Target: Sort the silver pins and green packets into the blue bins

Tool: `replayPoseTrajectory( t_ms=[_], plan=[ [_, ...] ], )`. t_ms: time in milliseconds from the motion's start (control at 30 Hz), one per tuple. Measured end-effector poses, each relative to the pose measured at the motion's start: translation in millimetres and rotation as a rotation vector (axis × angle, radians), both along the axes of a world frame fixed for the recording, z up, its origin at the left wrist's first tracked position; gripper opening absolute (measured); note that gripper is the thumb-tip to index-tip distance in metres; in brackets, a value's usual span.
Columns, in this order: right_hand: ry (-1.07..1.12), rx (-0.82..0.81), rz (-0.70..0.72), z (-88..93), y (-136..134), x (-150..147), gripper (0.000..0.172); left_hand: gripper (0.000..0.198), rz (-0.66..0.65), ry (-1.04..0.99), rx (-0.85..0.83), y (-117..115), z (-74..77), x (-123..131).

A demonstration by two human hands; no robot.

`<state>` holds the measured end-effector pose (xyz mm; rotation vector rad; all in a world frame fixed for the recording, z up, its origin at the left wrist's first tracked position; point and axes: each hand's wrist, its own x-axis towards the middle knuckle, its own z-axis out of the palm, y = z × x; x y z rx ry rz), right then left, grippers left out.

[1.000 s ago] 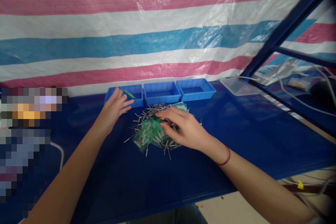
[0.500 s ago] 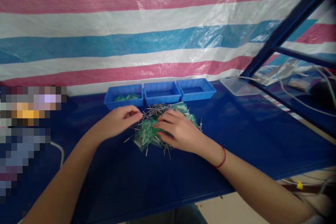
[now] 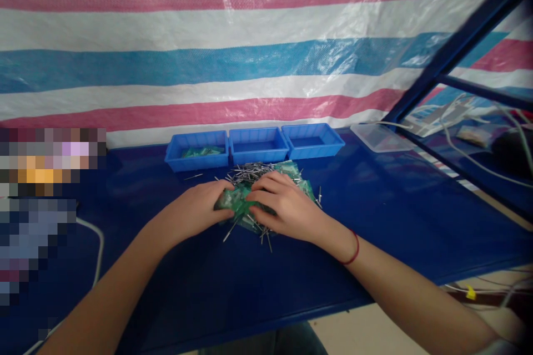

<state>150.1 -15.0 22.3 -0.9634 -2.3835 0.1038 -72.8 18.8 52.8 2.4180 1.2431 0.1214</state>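
A heap of green plastic pieces and thin metal pins [image 3: 266, 177] lies on the blue table [image 3: 375, 205]. My left hand [image 3: 200, 208] rests at the heap's left edge, fingers curled around green pieces. My right hand [image 3: 283, 202] lies on the heap's middle, fingers bent and pressed into the pile; a red string circles that wrist. Behind the heap stand three blue trays in a row: the left tray [image 3: 196, 151] holds a few green pieces, the middle tray [image 3: 258, 145] and right tray [image 3: 313, 141] look empty.
A clear plastic lid or tray [image 3: 377, 137] lies at the back right. A dark blue frame post [image 3: 449, 47] slants up on the right, with cables and clutter behind it. A white cable [image 3: 94, 244] curves at the left. A striped tarp hangs behind.
My left hand has come back from the left tray, where it let go of a green piece, and closed on the heap's left edge. My right hand shifted slightly on the heap.
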Motion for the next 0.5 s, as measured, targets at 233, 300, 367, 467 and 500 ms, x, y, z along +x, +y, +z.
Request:
replayPoseTrajectory(
  t_ms=[233,300,367,467,500],
  plan=[
    [0.288,-0.022,-0.075,2.1,-0.6,-2.0,0.012,0.033,0.131,-0.255,0.082,16.7,-2.8,-5.7],
    [0.386,-0.073,-0.073,5.1,-2.4,-2.9,0.016,0.034,0.149,-0.289,0.153,15.1,-1.4,-3.2],
    [0.439,-0.158,-0.067,7.4,-4.4,-3.8,0.028,0.031,0.119,-0.303,0.265,9.7,1.5,1.9],
    [0.482,-0.297,-0.046,8.0,-6.7,-6.3,0.040,0.019,0.012,-0.279,0.484,-3.8,5.0,12.5],
    [0.503,-0.341,-0.045,7.6,-7.3,-7.5,0.041,0.018,-0.040,-0.234,0.564,-8.9,5.2,16.1]
  ],
)
